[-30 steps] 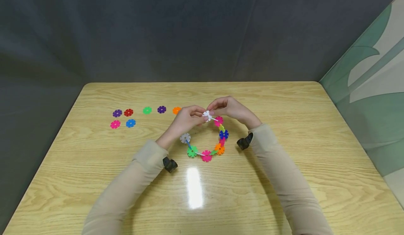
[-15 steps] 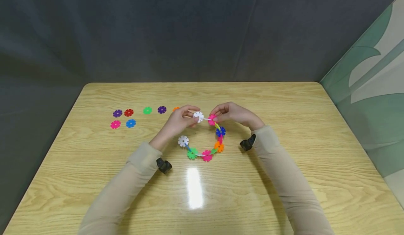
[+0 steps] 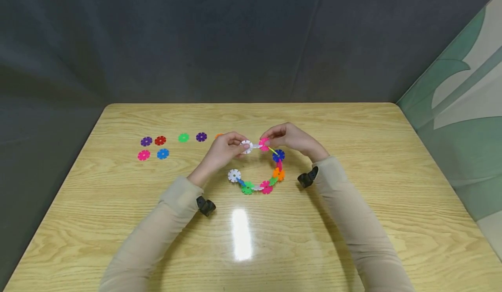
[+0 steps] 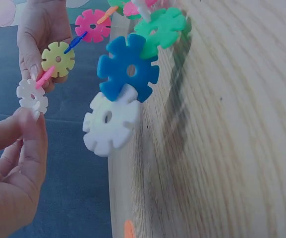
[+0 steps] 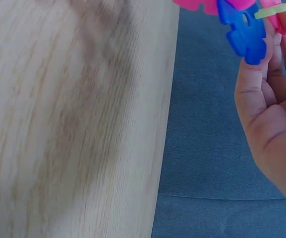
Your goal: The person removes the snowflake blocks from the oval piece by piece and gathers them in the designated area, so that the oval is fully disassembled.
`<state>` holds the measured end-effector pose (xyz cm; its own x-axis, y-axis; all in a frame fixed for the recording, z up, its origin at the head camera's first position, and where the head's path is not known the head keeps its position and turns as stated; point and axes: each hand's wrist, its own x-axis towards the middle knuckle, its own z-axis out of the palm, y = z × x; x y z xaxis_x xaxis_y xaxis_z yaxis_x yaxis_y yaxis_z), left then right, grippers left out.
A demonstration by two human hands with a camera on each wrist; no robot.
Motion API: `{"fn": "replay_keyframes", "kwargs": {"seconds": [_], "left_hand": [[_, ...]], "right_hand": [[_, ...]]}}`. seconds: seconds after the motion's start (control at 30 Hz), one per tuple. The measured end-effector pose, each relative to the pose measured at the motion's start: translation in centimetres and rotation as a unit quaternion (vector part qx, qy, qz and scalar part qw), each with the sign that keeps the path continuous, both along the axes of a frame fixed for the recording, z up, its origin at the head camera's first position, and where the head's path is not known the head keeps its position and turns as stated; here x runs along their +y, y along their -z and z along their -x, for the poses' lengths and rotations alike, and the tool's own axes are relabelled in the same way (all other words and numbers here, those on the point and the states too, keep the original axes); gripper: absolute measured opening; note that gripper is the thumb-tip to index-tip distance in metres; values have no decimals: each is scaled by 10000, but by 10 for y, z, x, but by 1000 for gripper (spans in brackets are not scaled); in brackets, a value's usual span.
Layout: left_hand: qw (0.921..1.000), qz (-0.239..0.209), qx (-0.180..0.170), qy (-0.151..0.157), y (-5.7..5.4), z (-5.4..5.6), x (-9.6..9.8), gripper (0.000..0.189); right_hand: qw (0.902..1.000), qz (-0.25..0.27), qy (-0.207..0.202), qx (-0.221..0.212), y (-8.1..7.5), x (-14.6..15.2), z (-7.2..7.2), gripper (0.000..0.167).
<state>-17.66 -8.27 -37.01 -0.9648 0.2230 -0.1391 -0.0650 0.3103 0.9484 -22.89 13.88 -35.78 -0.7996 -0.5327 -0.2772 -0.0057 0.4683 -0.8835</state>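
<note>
A chain of slotted snowflake discs (image 3: 247, 188) in several colours curves in an open loop over the table. My left hand (image 3: 221, 154) pinches the white disc (image 3: 246, 147) at one end between thumb and fingers. Beside it my right hand (image 3: 292, 137) pinches a pink disc (image 3: 264, 144), with a white disc edge-on between the two. From there the chain runs through yellow, dark blue (image 3: 279, 155) and orange (image 3: 279, 174) discs round to the other end. That free end is a white disc (image 4: 111, 123) joined to a blue disc (image 4: 128, 67), hanging below my left hand.
Loose discs lie flat at the back left: purple (image 3: 146, 141), red (image 3: 160, 140), pink (image 3: 144, 155), blue (image 3: 163, 154), green (image 3: 183, 137) and another purple (image 3: 201, 137). An orange disc (image 3: 218, 135) is partly hidden behind my left hand. A dark curtain (image 3: 251, 43) stands behind the wooden table (image 3: 353, 122).
My hands were together at the white disc; the left has moved left with it, and the right has shifted its grip to the pink disc. The chain's lower part has swung right.
</note>
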Motion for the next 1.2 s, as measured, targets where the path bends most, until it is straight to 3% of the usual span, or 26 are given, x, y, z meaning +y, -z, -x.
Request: {"fn": "replay_keyframes", "kwargs": {"seconds": [0.3, 0.9, 1.2], "left_hand": [[9980, 576, 244, 28, -4, -3, -3, 26], [9989, 458, 8, 131, -7, -6, -8, 26], [9994, 333, 4, -91, -6, -8, -7, 27]], "right_hand": [[10000, 35, -53, -52, -1, -1, -1, 28], [9996, 118, -239, -77, 0, -2, -1, 27], [9997, 151, -157, -61, -2, -3, -2, 27]]}}
